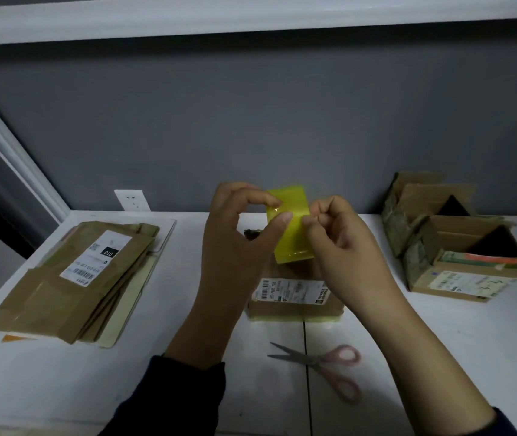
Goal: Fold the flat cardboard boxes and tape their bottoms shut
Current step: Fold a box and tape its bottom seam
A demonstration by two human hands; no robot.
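Taping step: my left hand (235, 234) and right hand (342, 237) each pinch a yellow tape strip (294, 240) just above the box (294, 306). Flat boxes (46, 297) wait left of it, scissors (316, 360) in front. Next, I reckon, lay it square across the box.

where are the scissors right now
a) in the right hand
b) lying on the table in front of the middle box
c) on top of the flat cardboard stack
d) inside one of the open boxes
b: the pink-handled scissors lie on the white table, nearer the camera than the box, while the left hand and right hand both pinch the yellow tape.
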